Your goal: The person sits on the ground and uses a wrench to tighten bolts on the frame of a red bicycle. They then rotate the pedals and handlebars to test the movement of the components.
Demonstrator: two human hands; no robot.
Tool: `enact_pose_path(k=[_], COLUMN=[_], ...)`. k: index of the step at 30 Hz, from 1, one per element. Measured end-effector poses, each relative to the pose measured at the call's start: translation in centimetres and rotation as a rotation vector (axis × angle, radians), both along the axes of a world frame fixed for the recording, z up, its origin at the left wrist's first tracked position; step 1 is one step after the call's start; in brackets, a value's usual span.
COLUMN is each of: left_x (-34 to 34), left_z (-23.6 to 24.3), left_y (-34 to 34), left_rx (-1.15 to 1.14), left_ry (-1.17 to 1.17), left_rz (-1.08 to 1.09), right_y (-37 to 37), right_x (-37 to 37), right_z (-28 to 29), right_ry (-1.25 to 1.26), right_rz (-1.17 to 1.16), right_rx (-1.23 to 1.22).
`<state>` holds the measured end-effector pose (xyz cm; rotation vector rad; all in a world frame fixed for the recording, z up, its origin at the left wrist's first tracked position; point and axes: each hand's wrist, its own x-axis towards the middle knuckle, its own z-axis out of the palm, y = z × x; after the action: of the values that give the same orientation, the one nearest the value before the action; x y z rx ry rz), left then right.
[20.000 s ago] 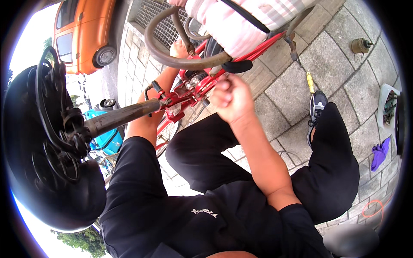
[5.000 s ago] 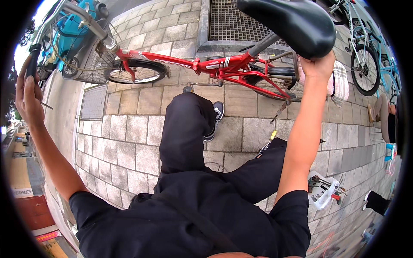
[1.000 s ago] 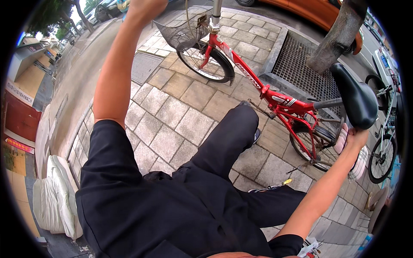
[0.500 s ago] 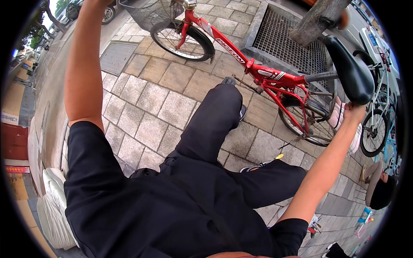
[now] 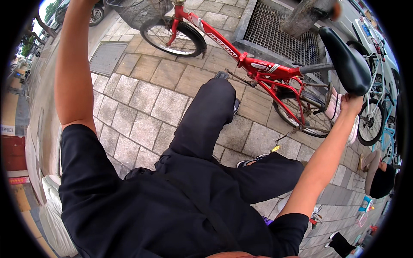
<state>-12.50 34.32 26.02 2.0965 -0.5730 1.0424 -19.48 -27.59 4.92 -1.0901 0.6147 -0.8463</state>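
Seen from above, on a pavement (image 5: 142, 103) of grey and tan paving blocks. Far left edge: white sacks (image 5: 53, 219) against a low kerb, red and yellow panels beyond. Left arm (image 5: 75, 64) raised straight up out of a black short sleeve, running toward the top edge; left hand cut off by the upper rim, grip impossible to tell, though reaching toward the handlebar end of the red folding bicycle (image 5: 258, 69). Near the top left corner of the pavement, a flat metal cover plate (image 5: 107, 58) set into the blocks. Just beyond, the bicycle's wire front basket (image 5: 137, 10) and front wheel (image 5: 174, 36) with black mudguard, upright. Red frame slanting down to the right across the middle of the pavement, a pedal (image 5: 221, 75) just beside the black-trousered knee (image 5: 213, 107). Behind the frame, a metal drain grate (image 5: 279, 30) and the base of a tree trunk (image 5: 307, 15) near the top edge. Rear wheel (image 5: 301, 109) to the right of the frame. Black saddle (image 5: 346, 60) tilted on its post, high at the right. Right hand (image 5: 350, 103) closed up under the saddle's rear end, fingers curled against it, arm stretched from the lower right. Farther right, another parked bicycle (image 5: 372, 116) and a white car (image 5: 374, 34) at the rim.
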Motion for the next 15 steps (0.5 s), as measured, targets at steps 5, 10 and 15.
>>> enact_pose_path(k=[5, 10, 15], left_x=[0.7, 0.3, 0.8], left_z=[0.3, 0.1, -0.5], left_y=[-0.2, -0.7, -0.1], left_rx=[-0.027, -0.001, -0.083], left_ry=[-0.001, -0.015, -0.034], left_rz=[-0.006, -0.059, -0.101], right_y=[0.1, 0.0, 0.1], right_x=[0.1, -0.1, -0.1], right_z=[0.0, -0.1, -0.4], right_ry=[-0.023, -0.03, 0.003], right_rz=[-0.004, 0.015, -0.014], right_rx=[0.008, -0.016, -0.045])
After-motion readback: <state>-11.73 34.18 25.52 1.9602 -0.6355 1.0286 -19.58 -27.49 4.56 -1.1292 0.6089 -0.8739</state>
